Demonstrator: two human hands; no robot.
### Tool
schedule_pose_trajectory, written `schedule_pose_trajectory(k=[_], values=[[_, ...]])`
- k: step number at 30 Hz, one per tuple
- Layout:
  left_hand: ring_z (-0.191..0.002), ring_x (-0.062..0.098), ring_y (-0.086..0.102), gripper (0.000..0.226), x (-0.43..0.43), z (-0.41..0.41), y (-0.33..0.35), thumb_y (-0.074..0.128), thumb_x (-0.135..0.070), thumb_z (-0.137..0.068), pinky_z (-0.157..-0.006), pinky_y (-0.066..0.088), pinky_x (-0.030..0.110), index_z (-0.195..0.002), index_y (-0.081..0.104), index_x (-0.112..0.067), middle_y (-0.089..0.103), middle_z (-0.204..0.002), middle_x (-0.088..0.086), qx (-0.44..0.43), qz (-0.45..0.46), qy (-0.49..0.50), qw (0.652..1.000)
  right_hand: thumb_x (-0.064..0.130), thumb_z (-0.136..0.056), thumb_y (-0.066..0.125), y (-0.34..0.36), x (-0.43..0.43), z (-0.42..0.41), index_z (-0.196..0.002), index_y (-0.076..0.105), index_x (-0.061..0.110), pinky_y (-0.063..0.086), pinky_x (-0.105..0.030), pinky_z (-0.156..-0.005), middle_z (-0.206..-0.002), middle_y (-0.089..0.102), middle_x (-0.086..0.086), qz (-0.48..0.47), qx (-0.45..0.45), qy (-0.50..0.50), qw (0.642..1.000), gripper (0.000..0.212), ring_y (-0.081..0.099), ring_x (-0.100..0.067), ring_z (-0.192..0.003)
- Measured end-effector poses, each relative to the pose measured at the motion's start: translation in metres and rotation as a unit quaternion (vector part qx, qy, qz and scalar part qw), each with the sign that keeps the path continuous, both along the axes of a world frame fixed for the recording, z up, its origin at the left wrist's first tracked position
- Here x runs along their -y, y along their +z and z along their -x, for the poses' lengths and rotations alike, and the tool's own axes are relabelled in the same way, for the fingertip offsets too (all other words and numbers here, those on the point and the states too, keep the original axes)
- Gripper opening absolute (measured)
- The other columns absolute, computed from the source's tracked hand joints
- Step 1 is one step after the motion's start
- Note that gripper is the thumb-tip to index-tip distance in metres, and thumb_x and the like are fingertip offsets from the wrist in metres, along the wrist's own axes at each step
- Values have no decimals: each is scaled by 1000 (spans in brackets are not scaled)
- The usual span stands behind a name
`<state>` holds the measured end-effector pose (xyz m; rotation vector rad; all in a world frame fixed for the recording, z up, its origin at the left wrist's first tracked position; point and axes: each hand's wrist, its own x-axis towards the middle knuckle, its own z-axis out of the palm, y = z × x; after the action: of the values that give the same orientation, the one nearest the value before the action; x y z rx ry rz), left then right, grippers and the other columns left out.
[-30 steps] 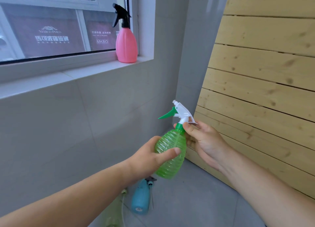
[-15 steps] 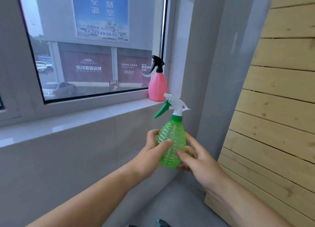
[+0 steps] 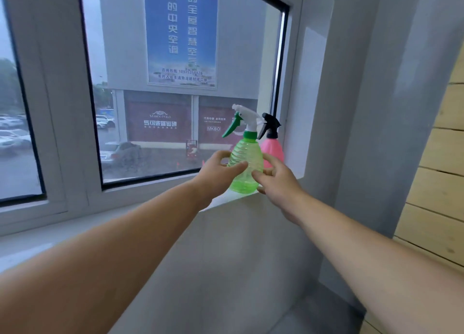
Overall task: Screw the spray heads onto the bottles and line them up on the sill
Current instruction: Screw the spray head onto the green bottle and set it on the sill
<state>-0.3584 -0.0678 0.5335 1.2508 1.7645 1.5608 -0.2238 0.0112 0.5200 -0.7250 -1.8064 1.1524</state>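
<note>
A ribbed green spray bottle (image 3: 247, 158) with a white head and green trigger (image 3: 244, 119) stands upright near the front edge of the white sill (image 3: 30, 245). My left hand (image 3: 217, 173) grips its left side, thumb across the front. My right hand (image 3: 278, 180) holds its lower right side with spread fingers. Just behind it to the right, a pink spray bottle (image 3: 273, 149) with a black head stands in the sill's corner, partly hidden by the green one. Both nozzles point left.
The window pane and its white frame (image 3: 296, 107) rise directly behind the bottles. A grey pillar (image 3: 376, 132) closes the sill on the right, with pale wooden panelling (image 3: 442, 183) beyond it. The sill runs on to the left under my left arm.
Both hands have carried the green bottle up and forward from chest height onto the sill, next to the pink bottle. My view has lifted toward the window.
</note>
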Motion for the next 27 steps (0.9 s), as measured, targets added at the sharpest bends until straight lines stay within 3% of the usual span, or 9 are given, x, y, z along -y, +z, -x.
schedule_pose_trajectory(k=[6,10,15,19,21,24,25,27], values=[[-106,27,74,53,-21,22,-6,75,-39,-85,-95,57,43,-134,60,-25,76,-118,9,13,14,6,1000,17,-94,57,-4,-16,25,-136,50,30,53,-27,-75,-84,67,2,-3,5,-8,1000,45,65,-10,-75],[-92,22,73,43,-28,23,-10,70,-28,-94,-76,57,30,-134,57,-22,74,-115,8,24,8,7,1000,17,-95,57,-10,-22,29,-138,50,29,43,-10,-50,-74,63,7,-7,15,-18,1000,46,60,3,-53],[-98,24,75,51,-35,23,-14,69,-28,-95,-90,60,36,-143,54,-18,73,-122,11,19,-2,13,1000,17,-95,57,-13,-25,30,-138,51,27,38,-6,-43,-71,58,7,-27,22,-35,999,44,55,9,-42],[-81,15,69,50,-33,19,-11,66,-29,-97,-71,54,25,-144,53,-18,72,-122,9,4,-7,24,1000,20,-94,58,-11,-25,31,-141,47,30,42,-9,-48,-81,64,4,-27,31,-40,998,50,62,-3,-63],[-79,10,64,51,-30,17,-9,64,-31,-98,-66,48,22,-146,50,-19,69,-119,6,-12,-2,33,999,21,-94,58,-9,-20,28,-145,41,32,43,-13,-59,-92,63,7,-36,41,-37,998,55,61,-3,-77],[-121,23,60,67,-24,16,-7,64,-37,-98,-91,42,25,-156,38,-17,54,-148,8,-36,15,45,998,25,-95,57,-9,-15,20,-150,32,32,44,-25,-89,-134,56,-3,-45,55,-47,996,61,56,-14,-118],[-133,26,53,71,-21,16,-7,65,-39,-97,-96,39,28,-157,35,-17,48,-155,9,-39,20,50,998,27,-94,58,-10,-14,16,-149,33,32,44,-29,-93,-141,52,-6,-47,64,-56,995,61,53,-18,-125],[-140,28,47,75,-14,14,-10,66,-41,-95,-106,39,34,-157,33,-15,44,-158,10,-42,20,64,997,32,-93,59,-12,-12,8,-147,37,31,45,-31,-91,-140,52,-6,-51,74,-75,993,58,54,-18,-121]])
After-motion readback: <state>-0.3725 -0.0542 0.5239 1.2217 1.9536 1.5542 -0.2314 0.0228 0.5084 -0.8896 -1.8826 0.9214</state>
